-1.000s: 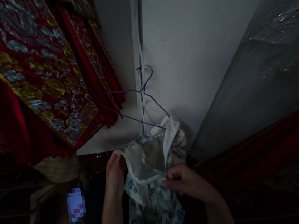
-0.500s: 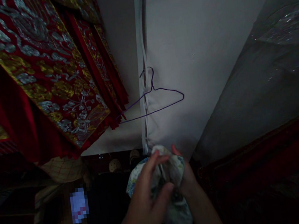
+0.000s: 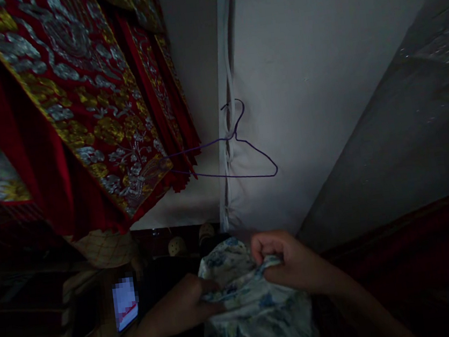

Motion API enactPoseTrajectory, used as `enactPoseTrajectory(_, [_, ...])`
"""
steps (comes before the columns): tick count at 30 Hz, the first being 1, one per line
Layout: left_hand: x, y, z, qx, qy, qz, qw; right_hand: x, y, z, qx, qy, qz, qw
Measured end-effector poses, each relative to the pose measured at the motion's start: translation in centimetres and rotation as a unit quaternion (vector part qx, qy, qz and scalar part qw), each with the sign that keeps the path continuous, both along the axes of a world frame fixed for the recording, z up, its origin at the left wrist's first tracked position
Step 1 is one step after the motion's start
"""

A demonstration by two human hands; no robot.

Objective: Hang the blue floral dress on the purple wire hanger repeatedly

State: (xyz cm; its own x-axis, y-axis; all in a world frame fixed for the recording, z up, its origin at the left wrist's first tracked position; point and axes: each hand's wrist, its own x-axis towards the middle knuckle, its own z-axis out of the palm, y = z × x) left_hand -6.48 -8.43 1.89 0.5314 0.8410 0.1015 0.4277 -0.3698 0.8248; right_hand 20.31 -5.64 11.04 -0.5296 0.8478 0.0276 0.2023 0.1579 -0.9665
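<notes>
A white cloth garment with a blue floral print (image 3: 260, 310) is stretched between my two hands at the bottom of the view; its exact kind is unclear. My left hand (image 3: 195, 301) grips its left side, the fingertips partly hidden in the folds. On the right, my right hand (image 3: 286, 261) pinches the upper edge with curled fingers. Above and beyond them a thin purple wire hanger (image 3: 249, 175) hangs by its hook from a white cord (image 3: 229, 70) along the wall, with nothing on it.
Red embroidered hangings (image 3: 91, 108) fill the upper left, overlapping the hanger's left end. A white wall (image 3: 298, 73) stands ahead. Clear plastic sheeting (image 3: 445, 46) covers the right side. Low on the left are a person's checked clothing (image 3: 104, 250), a lit screen (image 3: 125, 304) and pale clogs (image 3: 176, 246).
My hands have moved apart, spreading the bunched garment out between them. The hanger has swung and tilted a little. The whole view has shifted slightly.
</notes>
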Motion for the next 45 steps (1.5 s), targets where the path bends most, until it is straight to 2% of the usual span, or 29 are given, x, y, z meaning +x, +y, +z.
enactPoseTrajectory(2, [-1.4,0.7,0.8,0.013,0.038,0.015,0.999,1.5,0.9,1.5,0.129,-0.015,-0.105,0.986])
enactPoseTrajectory(3, [-2.1,1.2,1.4,0.029,0.051,0.037,0.998,2.2,1.6,2.2,0.204,-0.014,-0.162,0.965])
enactPoseTrajectory(6, [-3.6,2.7,3.4,0.101,0.076,0.127,0.984,3.6,4.6,3.2,0.419,0.030,-0.300,0.856])
enactPoseTrajectory(7, [-3.9,3.1,4.0,0.126,0.082,0.152,0.977,3.7,6.0,3.0,0.454,0.052,-0.325,0.828])
enactPoseTrajectory(8, [-4.0,3.3,4.6,0.147,0.089,0.167,0.971,3.5,7.6,2.7,0.463,0.071,-0.338,0.816])
enactPoseTrajectory(9, [-4.0,3.5,5.2,0.166,0.095,0.172,0.966,3.2,9.3,2.1,0.447,0.081,-0.341,0.823])
enactPoseTrajectory(13, [-2.7,3.2,6.6,0.225,0.056,0.177,0.957,1.0,15.9,-1.3,0.297,0.069,-0.289,0.907])
enactPoseTrajectory(15, [-2.0,2.8,6.9,0.214,0.041,0.174,0.960,0.3,18.2,-2.9,0.240,0.053,-0.265,0.932])
enactPoseTrajectory(17, [-1.8,2.8,6.9,0.169,0.084,0.150,0.971,0.4,19.2,-4.1,0.209,0.036,-0.258,0.943])
enactPoseTrajectory(19, [-2.1,3.1,6.5,0.117,0.190,0.126,0.967,1.3,19.0,-4.7,0.199,0.024,-0.269,0.942])
enactPoseTrajectory(21, [-2.7,3.8,5.8,0.072,0.313,0.121,0.939,2.6,17.8,-4.9,0.199,0.012,-0.279,0.939])
enactPoseTrajectory(23, [-3.4,4.8,5.5,0.052,0.379,0.127,0.915,4.0,16.2,-4.4,0.202,-0.003,-0.276,0.940])
enactPoseTrajectory(24, [-3.6,5.4,5.7,0.058,0.383,0.129,0.913,4.6,15.5,-4.0,0.204,-0.013,-0.270,0.941])
enactPoseTrajectory(27, [-3.5,7.2,7.9,0.147,0.335,0.140,0.920,6.2,13.6,-2.5,0.215,-0.045,-0.281,0.934])
enactPoseTrajectory(31, [-1.8,9.3,13.1,0.303,0.216,0.156,0.915,7.8,12.3,-0.5,0.221,-0.060,-0.316,0.921])
enactPoseTrajectory(34, [0.2,10.8,15.9,0.365,0.117,0.119,0.916,7.2,11.2,-0.3,0.222,-0.035,-0.255,0.941])
enactPoseTrajectory(37, [2.0,12.7,16.8,0.391,0.106,0.099,0.909,5.2,9.5,-0.7,0.241,-0.024,-0.161,0.957])
enactPoseTrajectory(40, [2.5,14.8,16.6,0.393,0.112,0.139,0.902,4.2,7.9,-0.7,0.222,-0.034,-0.115,0.968])
enactPoseTrajectory(42, [2.2,15.6,16.5,0.383,0.111,0.159,0.903,5.0,7.4,-0.3,0.211,-0.043,-0.156,0.964])
enactPoseTrajectory(43, [1.9,15.8,16.4,0.384,0.116,0.166,0.901,5.8,7.4,0.0,0.218,-0.045,-0.207,0.953])
enactPoseTrajectory(45, [1.6,15.6,16.5,0.402,0.134,0.180,0.888,7.8,7.6,0.6,0.253,-0.044,-0.334,0.907])
